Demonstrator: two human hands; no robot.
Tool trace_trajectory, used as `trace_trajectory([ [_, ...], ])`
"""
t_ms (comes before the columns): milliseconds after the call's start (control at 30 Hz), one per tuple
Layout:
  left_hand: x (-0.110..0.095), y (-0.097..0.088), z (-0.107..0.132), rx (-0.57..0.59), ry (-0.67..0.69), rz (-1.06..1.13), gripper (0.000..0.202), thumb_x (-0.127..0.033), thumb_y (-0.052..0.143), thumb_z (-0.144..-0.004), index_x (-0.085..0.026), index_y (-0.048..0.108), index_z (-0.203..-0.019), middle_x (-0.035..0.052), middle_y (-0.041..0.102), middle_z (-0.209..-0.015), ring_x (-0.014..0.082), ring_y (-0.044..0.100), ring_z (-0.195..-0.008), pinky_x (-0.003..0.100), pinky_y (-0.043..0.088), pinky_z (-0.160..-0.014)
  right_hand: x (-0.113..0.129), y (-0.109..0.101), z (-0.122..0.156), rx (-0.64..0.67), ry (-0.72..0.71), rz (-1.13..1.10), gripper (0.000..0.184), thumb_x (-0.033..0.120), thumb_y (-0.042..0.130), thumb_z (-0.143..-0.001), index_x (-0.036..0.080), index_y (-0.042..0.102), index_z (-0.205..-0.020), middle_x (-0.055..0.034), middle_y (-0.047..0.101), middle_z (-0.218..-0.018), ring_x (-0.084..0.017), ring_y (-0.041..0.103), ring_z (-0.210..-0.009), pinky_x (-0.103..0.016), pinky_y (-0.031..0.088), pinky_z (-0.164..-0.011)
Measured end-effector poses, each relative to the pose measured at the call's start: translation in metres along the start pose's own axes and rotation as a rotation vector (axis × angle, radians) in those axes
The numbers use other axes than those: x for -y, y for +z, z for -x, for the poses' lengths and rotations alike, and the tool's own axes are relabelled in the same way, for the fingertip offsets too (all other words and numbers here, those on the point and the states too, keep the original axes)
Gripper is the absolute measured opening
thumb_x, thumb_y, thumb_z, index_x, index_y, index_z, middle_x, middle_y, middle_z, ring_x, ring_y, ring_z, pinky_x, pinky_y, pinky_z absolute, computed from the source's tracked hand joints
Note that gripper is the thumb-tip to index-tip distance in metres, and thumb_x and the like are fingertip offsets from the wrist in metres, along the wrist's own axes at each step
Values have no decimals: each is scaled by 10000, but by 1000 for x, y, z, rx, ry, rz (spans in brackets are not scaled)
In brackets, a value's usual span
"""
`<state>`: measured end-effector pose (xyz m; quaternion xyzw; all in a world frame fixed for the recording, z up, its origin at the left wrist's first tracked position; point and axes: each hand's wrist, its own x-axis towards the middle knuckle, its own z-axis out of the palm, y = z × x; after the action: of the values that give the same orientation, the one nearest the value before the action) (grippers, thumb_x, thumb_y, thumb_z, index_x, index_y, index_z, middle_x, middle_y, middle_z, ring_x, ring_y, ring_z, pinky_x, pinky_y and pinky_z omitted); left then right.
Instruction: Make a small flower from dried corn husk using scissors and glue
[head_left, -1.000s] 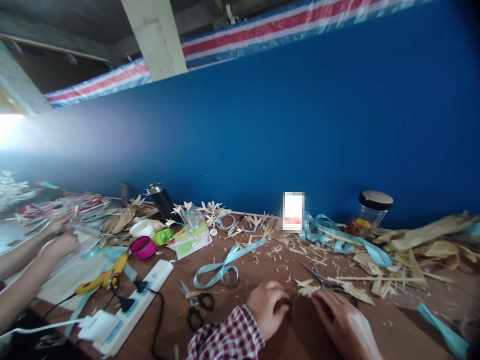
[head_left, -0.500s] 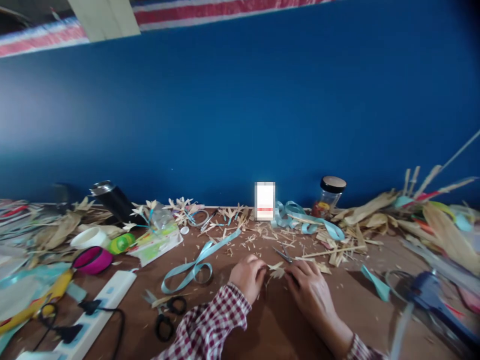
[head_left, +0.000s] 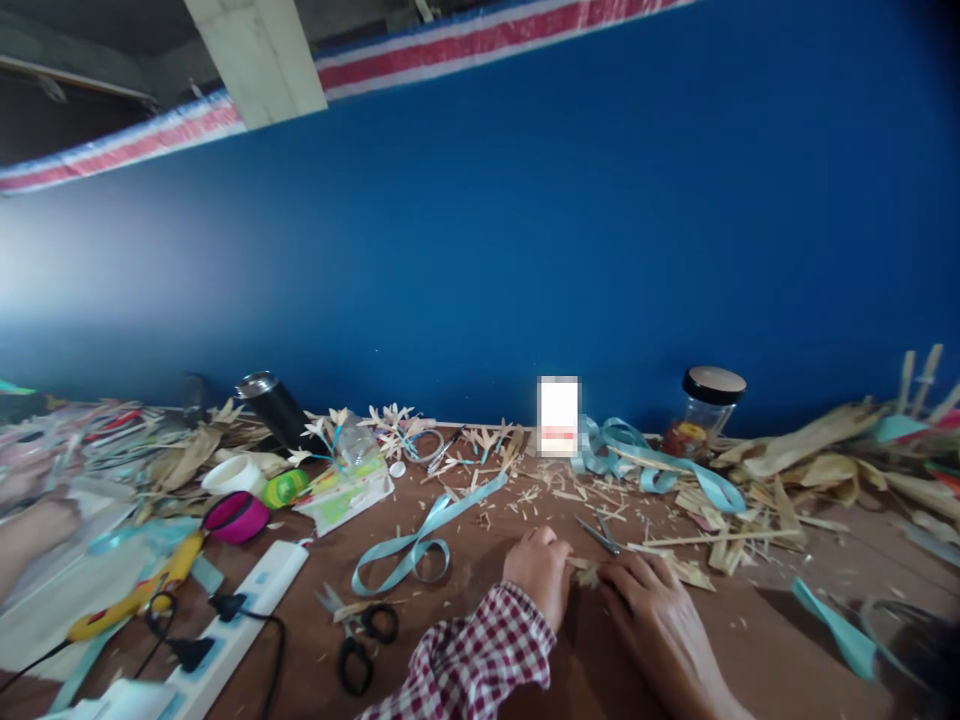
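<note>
"Where are your hands?"

"Low in the view, just right of centre, over a brown tabletop point(head_left: 480, 550). My left hand point(head_left: 538, 572), in a checked sleeve point(head_left: 487, 630), has its fingers curled inward. My right hand point(head_left: 652, 605) lies palm down, fingertips toward the left."

"And what are they on?"

"A small pale piece of dried husk point(head_left: 584, 575), blurred, between my fingertips. Both hands seem to touch it; I cannot tell whether either one truly pinches it."

"What's close by?"

"A pointed metal tool point(head_left: 602, 537) just beyond my right fingers. Black-handled scissors point(head_left: 352, 625) and looped light-blue ribbon point(head_left: 469, 502) lie to my left."

"Which step is this?"

"I'd judge it finger work, arranging or shaping that piece. The next move calls for a light, steady pinch from both sides, since thin husk would probably split if pulled."
</note>
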<state>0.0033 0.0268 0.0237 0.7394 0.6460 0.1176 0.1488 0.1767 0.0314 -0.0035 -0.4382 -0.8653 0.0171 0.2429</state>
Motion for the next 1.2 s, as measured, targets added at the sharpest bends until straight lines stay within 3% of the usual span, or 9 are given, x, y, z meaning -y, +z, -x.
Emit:
trace_trajectory([
  [333,-2,4,3,-51,-33,57,172,-180,458,-788,-218,620,-833,38,593,-898,175,567,-801,265,425,-686,1,1,0,11,-2,-2,116,201,497,-832,219,612,-837,-47,623,-852,-232,528,-851,-363,391,-776],
  [533,-4,2,1,-23,-60,58,238,-122,461,-756,-215,617,-909,43,615,-898,180,568,-817,274,433,-711,1,2,1,11,-6,-17,105,199,510,-824,223,607,-856,-36,640,-891,-233,525,-872,-364,392,-783],
  [933,-10,1,-2,43,-126,26,201,-157,453,-786,-186,645,-839,83,625,-930,200,609,-813,296,464,-697,4,-1,0,3,-26,-1,124,212,491,-830,227,613,-845,-34,651,-865,-223,553,-853,-356,408,-766],
  [1200,-10,-2,-4,-33,-141,177,83,-148,567,-652,-158,650,-643,120,653,-728,286,619,-757,392,457,-692,2,-2,2,19,-35,-16,122,228,492,-832,232,612,-857,-32,649,-880,-220,551,-845,-357,415,-767],
])
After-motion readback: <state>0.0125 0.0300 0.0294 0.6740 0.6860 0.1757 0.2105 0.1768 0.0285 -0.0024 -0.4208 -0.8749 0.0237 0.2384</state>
